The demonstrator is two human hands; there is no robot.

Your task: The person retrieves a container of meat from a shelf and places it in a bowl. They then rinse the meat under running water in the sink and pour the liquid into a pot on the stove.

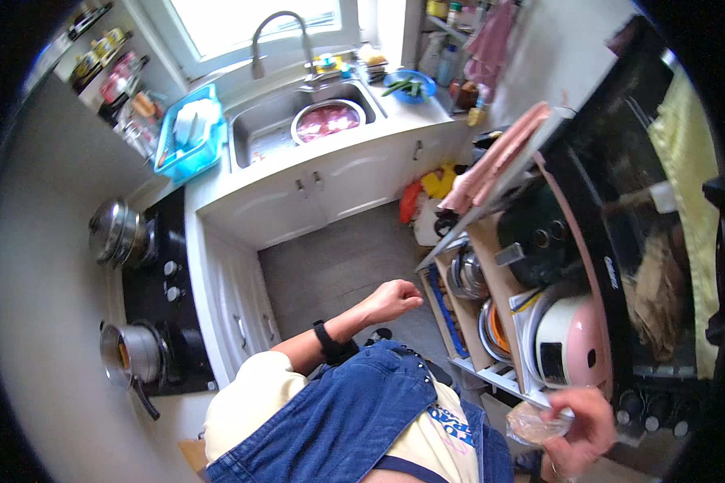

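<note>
My left hand (397, 300) hangs in front of my body above the grey floor, its fingers curled in and nothing visible in them. A black band is on that wrist. At the lower right, my right hand (582, 430) pinches a small clear plastic bag (534, 422) between thumb and fingers. Something pale brown shows through the plastic; what it is, I cannot tell. This hand is close to the lower edge of the shelf unit (498, 373), near a pink and white rice cooker (571, 341).
A sink (263, 136) holds a metal bowl of raw meat (328, 122). Beside it are a blue dish basket (190, 139) and a blue bowl of green vegetables (409, 86). A saucepan (130, 356) and a glass-lidded pot (119, 232) stand on the black hob (175, 338). A black oven (634, 290) is at right.
</note>
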